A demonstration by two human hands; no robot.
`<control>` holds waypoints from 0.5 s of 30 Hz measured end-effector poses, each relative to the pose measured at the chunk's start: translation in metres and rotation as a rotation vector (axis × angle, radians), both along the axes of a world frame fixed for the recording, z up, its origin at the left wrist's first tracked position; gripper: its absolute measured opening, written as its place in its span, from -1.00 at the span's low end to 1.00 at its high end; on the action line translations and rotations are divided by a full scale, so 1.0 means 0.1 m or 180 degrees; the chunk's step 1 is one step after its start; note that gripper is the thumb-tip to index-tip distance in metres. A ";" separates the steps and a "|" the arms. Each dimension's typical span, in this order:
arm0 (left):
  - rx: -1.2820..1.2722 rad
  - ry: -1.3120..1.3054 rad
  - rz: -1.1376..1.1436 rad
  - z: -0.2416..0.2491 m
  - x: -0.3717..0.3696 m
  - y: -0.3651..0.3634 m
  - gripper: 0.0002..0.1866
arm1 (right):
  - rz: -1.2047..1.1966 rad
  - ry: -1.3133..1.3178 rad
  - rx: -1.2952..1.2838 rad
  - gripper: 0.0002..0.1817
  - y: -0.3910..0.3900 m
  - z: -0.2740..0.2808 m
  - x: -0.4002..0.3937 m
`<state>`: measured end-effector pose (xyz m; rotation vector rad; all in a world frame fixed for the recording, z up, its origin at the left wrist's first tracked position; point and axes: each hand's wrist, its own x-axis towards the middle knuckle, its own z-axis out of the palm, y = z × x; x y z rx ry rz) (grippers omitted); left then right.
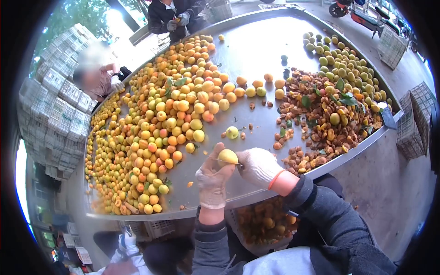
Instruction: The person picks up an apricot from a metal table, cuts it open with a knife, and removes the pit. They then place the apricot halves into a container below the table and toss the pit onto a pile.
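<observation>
Both my hands wear whitish knit gloves and meet above the near edge of the metal table. My left hand (213, 176) is closed round a yellow apricot (228, 157), thumb and fingers pinching its side. My right hand (258, 167), with an orange band at the wrist, is closed against the fruit's right side. A thin dark edge shows between its fingers and the apricot; what it belongs to is hidden. Just beyond lies a greenish-yellow apricot (232, 133) with small brown bits around it.
Whole apricots (183, 105) cover the table's left side. A pile of brown pits and scraps (316, 119) and greenish fruit (353, 68) lie right. Below the rim (256, 197) sits a container of fruit pieces (266, 224). Gloved co-workers stand at the far and left sides; crates (59, 101) are stacked left.
</observation>
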<state>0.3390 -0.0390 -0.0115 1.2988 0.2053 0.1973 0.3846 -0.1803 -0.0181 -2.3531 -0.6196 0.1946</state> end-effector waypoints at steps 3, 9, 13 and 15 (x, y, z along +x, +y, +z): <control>-0.0496 -0.0031 0.0224 -0.01 0.03 0.07 -0.42 | 0.0464 0.0486 0.0528 -0.79 -0.32 0.09 0.03; 0.2188 -0.0469 0.0351 0.09 0.00 -0.03 -0.34 | -0.0222 0.0437 0.2034 -0.73 -0.36 0.31 0.01; 0.3007 -0.1011 0.0336 0.01 -0.01 -0.22 -0.40 | 0.0092 0.0169 0.1931 -0.59 -0.32 0.23 0.03; 0.3099 -0.1169 0.0380 0.05 -0.02 -0.24 -0.44 | 0.0139 0.0775 0.2224 -0.59 -0.30 0.28 0.03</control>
